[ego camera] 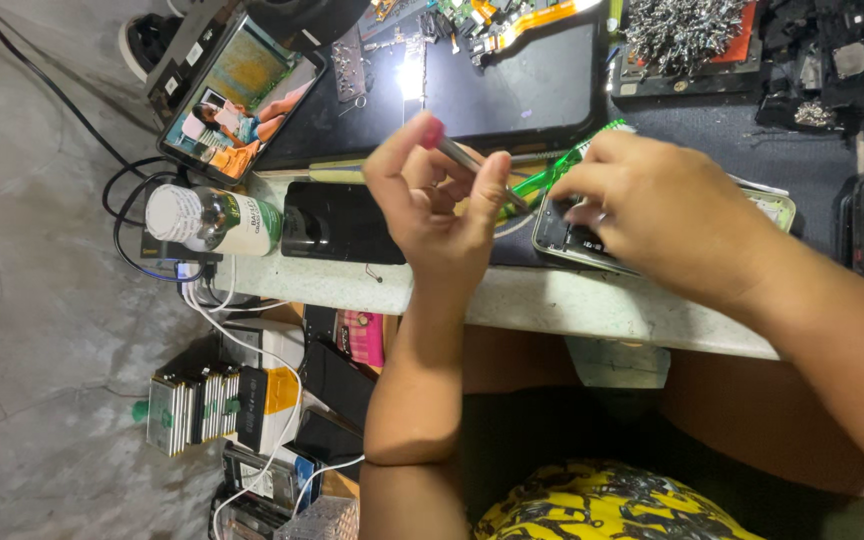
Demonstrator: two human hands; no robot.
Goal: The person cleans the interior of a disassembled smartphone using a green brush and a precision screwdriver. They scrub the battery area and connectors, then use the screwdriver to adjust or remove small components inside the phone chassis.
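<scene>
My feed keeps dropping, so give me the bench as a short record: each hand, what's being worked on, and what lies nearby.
left hand: pinches a thin metal tool with a pink end
right hand: pressed on an opened phone
green tool: lies slanted between the hands
black phone: flat, left of the left hand
bottle: on its side at the bench end
phone playing video: propped at upper left

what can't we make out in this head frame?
- Opened phone: mostly covered by the right hand.
- Tool tip: hidden behind the left hand fingers; kind unclear.
- Green item: only a strip shows between the hands.
- Metal parts pile: too small to tell, cut by the top edge.
- Bottle contents: not visible.
</scene>
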